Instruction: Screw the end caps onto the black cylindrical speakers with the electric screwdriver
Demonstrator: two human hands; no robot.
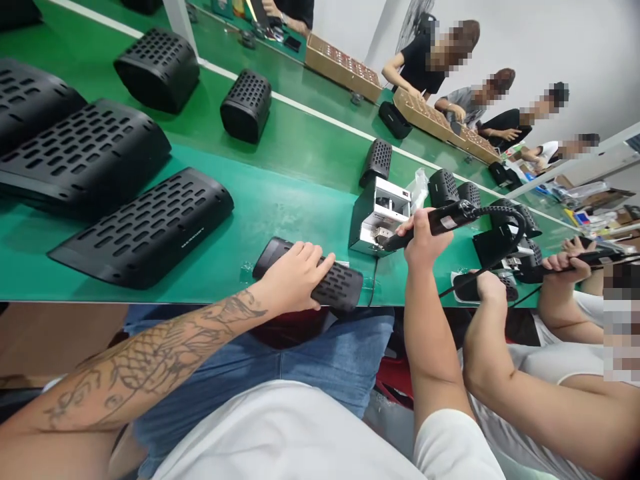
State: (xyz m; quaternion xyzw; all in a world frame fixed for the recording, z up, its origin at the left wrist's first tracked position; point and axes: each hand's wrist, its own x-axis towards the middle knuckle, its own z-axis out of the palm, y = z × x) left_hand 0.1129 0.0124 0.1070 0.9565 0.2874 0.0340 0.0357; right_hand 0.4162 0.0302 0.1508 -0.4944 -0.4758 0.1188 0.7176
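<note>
My left hand (299,275) grips a black perforated housing (341,287) at the table's front edge, with its fingers wrapped over the top. In my right hand (425,239) is a black electric screwdriver (445,219), a coiled cord running from its back end. Its tip reaches the front of a small screw feeder (379,217), a black and white box. Whether a screw sits on the tip is too small to tell. Left of my left hand lies a larger slotted black housing (145,227).
More black housings (85,150) stand along the left of the green table (280,200) and behind the feeder. To my right a co-worker's hand (565,263) holds another electric screwdriver. Several people sit across the white line beside cardboard trays (343,67).
</note>
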